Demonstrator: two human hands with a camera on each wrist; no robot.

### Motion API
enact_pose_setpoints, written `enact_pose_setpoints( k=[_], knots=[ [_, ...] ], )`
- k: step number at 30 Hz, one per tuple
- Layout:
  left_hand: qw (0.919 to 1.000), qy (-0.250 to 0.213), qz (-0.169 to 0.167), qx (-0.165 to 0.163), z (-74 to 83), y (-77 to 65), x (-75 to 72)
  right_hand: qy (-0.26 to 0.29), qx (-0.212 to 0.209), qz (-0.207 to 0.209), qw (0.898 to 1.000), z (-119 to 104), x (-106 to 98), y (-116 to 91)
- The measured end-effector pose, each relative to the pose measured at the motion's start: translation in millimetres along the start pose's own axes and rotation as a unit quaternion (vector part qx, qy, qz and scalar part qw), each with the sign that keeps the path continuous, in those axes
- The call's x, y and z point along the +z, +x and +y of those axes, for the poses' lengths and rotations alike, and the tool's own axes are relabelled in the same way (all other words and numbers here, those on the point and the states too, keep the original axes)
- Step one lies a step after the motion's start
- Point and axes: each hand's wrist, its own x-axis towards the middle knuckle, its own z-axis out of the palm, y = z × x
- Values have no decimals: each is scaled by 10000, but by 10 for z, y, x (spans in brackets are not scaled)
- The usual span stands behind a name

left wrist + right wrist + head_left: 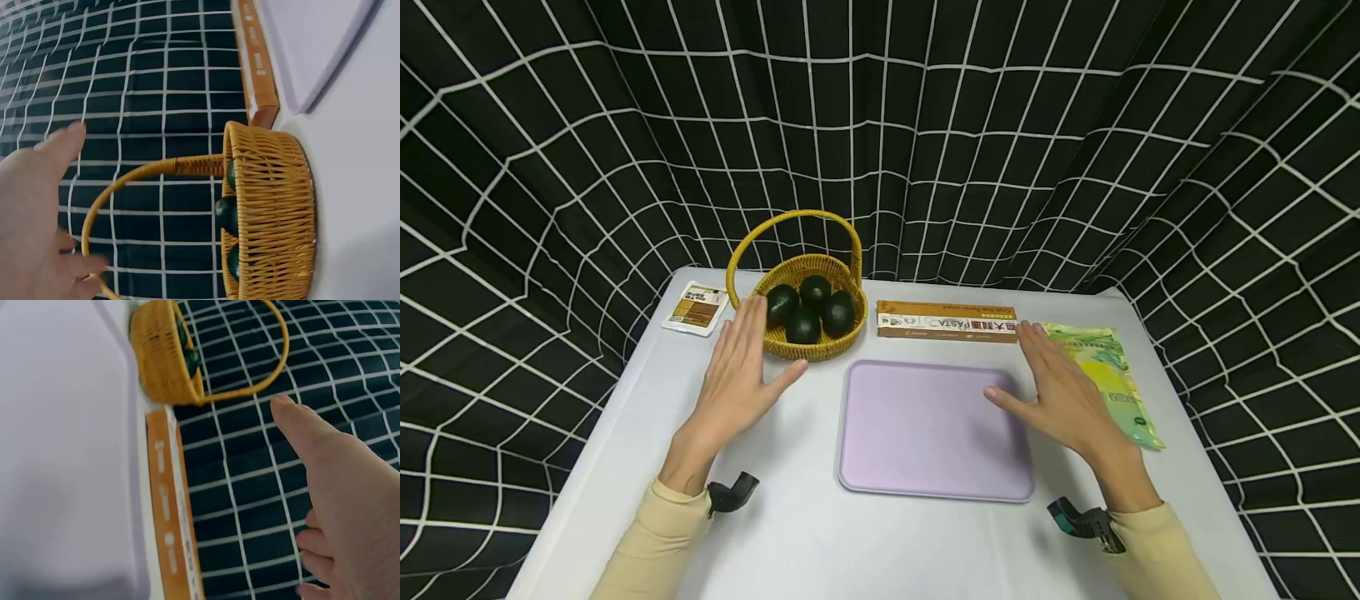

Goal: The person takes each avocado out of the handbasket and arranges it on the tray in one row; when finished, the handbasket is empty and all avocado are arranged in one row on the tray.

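Note:
My left hand (735, 385) hovers over the table's left side with straight fingers and thumb spread, holding nothing. Its fingertips overlap the near left rim of a yellow wicker basket (816, 348) in the head view. Several dark green avocados (802, 325) lie inside that basket, under its tall arched handle (125, 181). On the other side, my right hand (1063, 400) is held over the right edge of a pale purple tray (925, 433), fingers straight, grasping nothing. Beyond its fingertips lies an orange and white pasta box (946, 322), flat behind the tray.
At the back left lies a small white and brown packet (695, 308). A green and yellow bag (1108, 379) lies flat on the right, partly behind my right hand. The white table (797, 542) is enclosed by a black cloth with a white grid (865, 150).

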Motion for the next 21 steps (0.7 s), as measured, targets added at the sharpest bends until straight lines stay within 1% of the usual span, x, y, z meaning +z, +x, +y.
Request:
enact_pose_setpoints(
  k=[2,3,4,6,8,10,14,16,18,21],
  knots=[
    [9972,-657,254,-268,-84,17,-37,191,-45,-101,9998,-72,13,83],
    [9932,-1025,342,-437,-129,38,-57,323,-53,-175,9993,-105,21,122],
    [9871,-1411,416,-632,-175,69,-71,480,-73,-249,9985,-141,31,165],
    [9720,-2050,540,-1017,-270,150,-78,826,-105,-375,9958,-217,51,252],
    [9585,-2447,678,-1294,-374,242,-55,1148,-186,-449,9922,-314,77,364],
    [9523,-2556,869,-1424,-470,337,-6,1470,-368,-421,9875,-425,111,485],
    [9520,-2340,1371,-1420,-642,490,108,1945,-702,-419,9775,-655,174,720],
    [9489,-2357,1577,-1385,-713,551,151,2100,-827,-484,9730,-756,202,833],
    [9472,-2394,1638,-1363,-784,598,190,2243,-917,-561,9686,-845,232,939],
    [9454,-2506,1582,-1354,-888,646,238,2359,-1055,-638,9639,-958,289,1096]
  ],
)
